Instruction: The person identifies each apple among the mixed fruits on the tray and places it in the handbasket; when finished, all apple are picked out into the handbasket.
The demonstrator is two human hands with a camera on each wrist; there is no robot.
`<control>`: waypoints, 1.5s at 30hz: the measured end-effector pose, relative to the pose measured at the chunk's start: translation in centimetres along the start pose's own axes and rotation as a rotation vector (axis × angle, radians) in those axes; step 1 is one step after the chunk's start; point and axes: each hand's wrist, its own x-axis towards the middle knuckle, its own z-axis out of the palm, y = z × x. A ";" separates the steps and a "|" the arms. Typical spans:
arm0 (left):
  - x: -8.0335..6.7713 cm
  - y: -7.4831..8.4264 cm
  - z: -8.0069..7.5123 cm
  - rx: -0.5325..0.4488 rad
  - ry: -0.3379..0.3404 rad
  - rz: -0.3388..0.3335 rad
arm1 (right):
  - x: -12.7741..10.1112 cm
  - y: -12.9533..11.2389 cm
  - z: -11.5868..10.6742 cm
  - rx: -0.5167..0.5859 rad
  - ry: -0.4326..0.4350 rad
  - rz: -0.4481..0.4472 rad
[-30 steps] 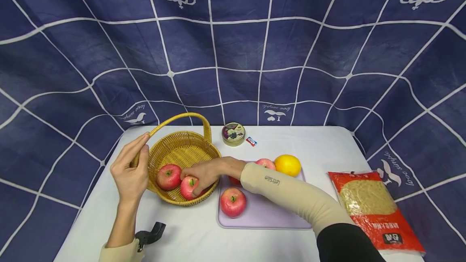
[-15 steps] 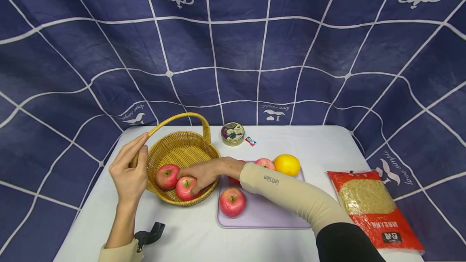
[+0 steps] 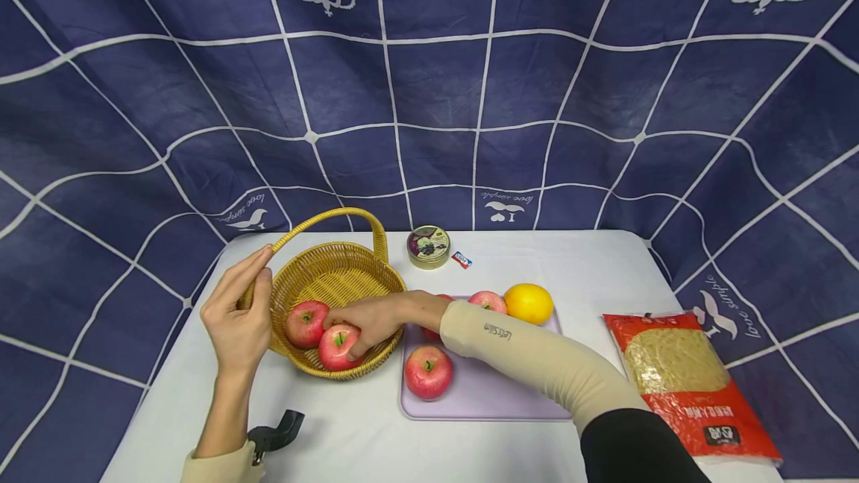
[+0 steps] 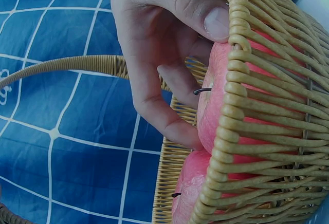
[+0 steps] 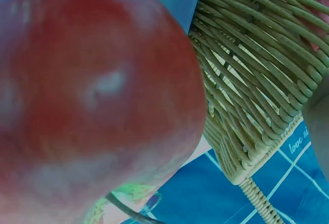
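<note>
A yellow wicker basket [image 3: 335, 259] stands on the table's left with two red apples inside. My left hand [image 3: 238, 323] grips the left side of its arched handle [image 3: 329, 215]. Inside the basket, my right hand [image 3: 376, 323] holds the nearer apple [image 3: 338, 347] between thumb and fingers. The other apple [image 3: 306, 324] lies against it on the left. In the left wrist view, the right hand [image 4: 159, 54] reaches over the rim, its fingers around an apple [image 4: 213, 100] with a dark stem. The right wrist view is largely filled by a blurred red apple [image 5: 103, 95] beside the basket wall [image 5: 257, 70].
A lilac tray [image 3: 496, 401] carries an apple [image 3: 428, 373] at its front left, more apples partly behind the right arm, and a yellow lemon-like fruit [image 3: 529, 304]. Behind are a round tin [image 3: 428, 246] and a small packet [image 3: 461, 259]. A red bag [image 3: 691, 386] lies right.
The right hand has shifted slightly left within the basket, moving the held apple up against the other apple. The left hand keeps its grip on the handle.
</note>
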 end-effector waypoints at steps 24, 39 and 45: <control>0.0 -0.2 0.1 -0.019 0.015 0.002 | -5.4 0.6 -2.5 -0.090 0.181 -0.043; 0.0 -0.2 0.1 -0.017 0.012 -0.008 | -11.9 3.2 -2.8 -0.001 0.298 0.017; 0.0 -0.2 0.1 -0.016 0.016 -0.008 | -14.1 4.2 -2.4 0.044 0.290 0.079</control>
